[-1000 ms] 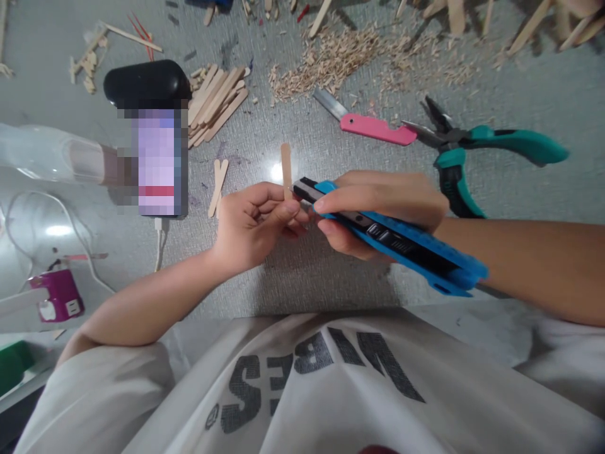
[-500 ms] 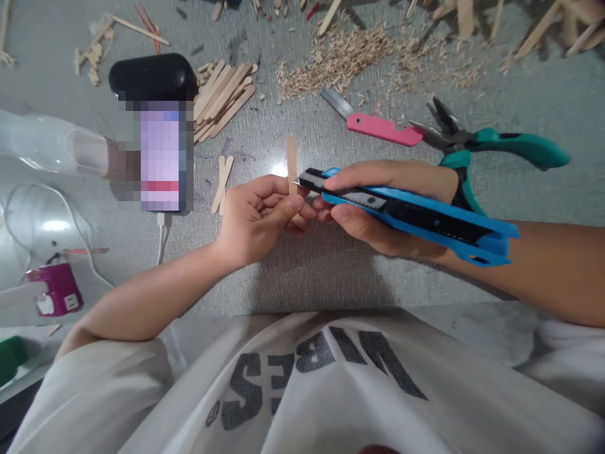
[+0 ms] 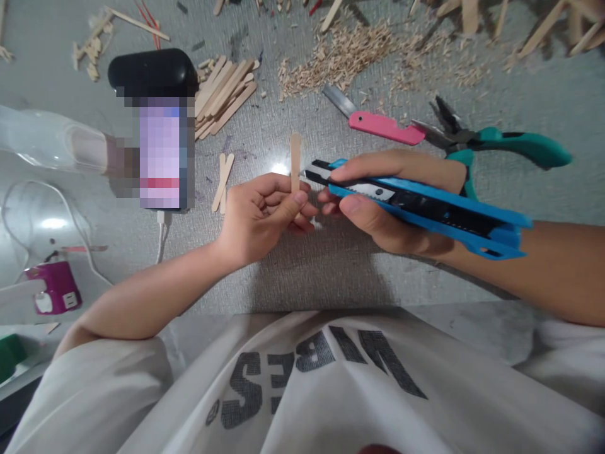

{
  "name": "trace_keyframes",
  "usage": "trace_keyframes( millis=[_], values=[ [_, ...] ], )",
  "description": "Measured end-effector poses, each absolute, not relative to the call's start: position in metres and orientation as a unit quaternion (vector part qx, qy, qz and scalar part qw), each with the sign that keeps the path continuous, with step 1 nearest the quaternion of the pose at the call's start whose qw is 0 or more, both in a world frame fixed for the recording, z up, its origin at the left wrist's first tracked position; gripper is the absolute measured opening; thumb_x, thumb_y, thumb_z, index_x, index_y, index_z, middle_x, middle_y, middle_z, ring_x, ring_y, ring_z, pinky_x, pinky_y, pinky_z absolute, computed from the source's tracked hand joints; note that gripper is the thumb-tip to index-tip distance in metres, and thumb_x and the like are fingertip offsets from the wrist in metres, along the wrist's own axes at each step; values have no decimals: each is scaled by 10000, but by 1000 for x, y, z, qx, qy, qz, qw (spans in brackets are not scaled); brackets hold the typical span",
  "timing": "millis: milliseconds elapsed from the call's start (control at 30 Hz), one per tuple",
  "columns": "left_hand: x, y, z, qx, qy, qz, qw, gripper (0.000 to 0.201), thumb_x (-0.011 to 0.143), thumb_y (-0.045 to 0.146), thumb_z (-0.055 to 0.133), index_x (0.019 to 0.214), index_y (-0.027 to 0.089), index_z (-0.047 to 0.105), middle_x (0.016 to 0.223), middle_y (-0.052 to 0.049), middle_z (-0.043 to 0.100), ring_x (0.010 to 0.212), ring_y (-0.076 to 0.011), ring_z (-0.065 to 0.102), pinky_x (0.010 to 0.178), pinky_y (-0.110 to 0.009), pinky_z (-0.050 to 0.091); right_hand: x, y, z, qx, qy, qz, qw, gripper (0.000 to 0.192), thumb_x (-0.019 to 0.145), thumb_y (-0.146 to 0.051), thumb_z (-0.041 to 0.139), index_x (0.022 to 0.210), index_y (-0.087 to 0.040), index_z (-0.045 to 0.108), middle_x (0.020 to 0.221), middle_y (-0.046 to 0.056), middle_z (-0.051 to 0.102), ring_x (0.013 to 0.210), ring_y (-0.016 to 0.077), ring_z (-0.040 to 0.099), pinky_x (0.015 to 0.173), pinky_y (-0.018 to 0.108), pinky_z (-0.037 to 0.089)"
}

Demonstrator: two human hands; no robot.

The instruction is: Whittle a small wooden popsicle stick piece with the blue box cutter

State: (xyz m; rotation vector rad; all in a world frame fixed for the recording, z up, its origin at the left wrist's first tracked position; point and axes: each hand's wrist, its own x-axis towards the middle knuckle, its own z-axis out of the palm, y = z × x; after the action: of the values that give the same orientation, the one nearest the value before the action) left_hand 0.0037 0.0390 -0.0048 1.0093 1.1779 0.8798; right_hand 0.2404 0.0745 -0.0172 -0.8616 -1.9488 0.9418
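My left hand (image 3: 258,217) pinches a short wooden craft stick (image 3: 295,157) between thumb and fingers, its free end pointing away from me. My right hand (image 3: 392,202) grips a blue and black utility knife (image 3: 425,205), handle trailing to the right. The knife's tip sits right beside the stick, just above my left thumb. Both hands hover over the grey table (image 3: 331,271).
A pink-handled cutter (image 3: 378,126) and teal pliers (image 3: 496,145) lie behind my right hand. A pile of craft sticks (image 3: 224,98), two loose sticks (image 3: 221,183), wood shavings (image 3: 340,53), a phone (image 3: 163,151) on charge, and a purple plug (image 3: 50,296) sit nearby.
The knife has levelled out from a steep slant, its tip staying at the stick. Both hands have drifted slightly right and away from me.
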Motion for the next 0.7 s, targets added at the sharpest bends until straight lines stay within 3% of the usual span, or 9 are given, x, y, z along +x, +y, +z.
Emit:
trace_keyframes(
  millis=[267,467,600,700],
  values=[
    [5,39,-3,450,511,388,621,651,886,809,875,949,180,719,923,-85,899,683,-171,846,637,-258,735,236,84,-10,-246,-817,312,419,275,987,-208,778,1252,-281,776,1082,34,892,930,183,879,844,267,733],
    [3,40,-4,454,506,381,626,647,895,809,870,960,182,720,924,-81,900,684,-178,849,646,-270,742,237,78,-10,-306,-786,359,399,233,1016,-271,750,1234,-341,791,1171,13,903,958,225,887,866,382,760],
    [3,40,-4,452,498,379,636,630,907,789,875,950,178,725,912,-89,897,687,-184,855,627,-258,733,233,77,-12,-299,-765,376,429,233,988,-300,822,1220,-322,816,1111,-3,904,883,213,878,757,338,737],
    [3,39,-3,444,508,368,640,611,901,757,903,1003,171,763,898,-81,894,693,-189,860,613,-253,729,234,75,-17,-325,-752,375,434,215,1019,-344,809,1233,-322,812,1169,5,898,965,222,886,853,344,752]
  ],
)
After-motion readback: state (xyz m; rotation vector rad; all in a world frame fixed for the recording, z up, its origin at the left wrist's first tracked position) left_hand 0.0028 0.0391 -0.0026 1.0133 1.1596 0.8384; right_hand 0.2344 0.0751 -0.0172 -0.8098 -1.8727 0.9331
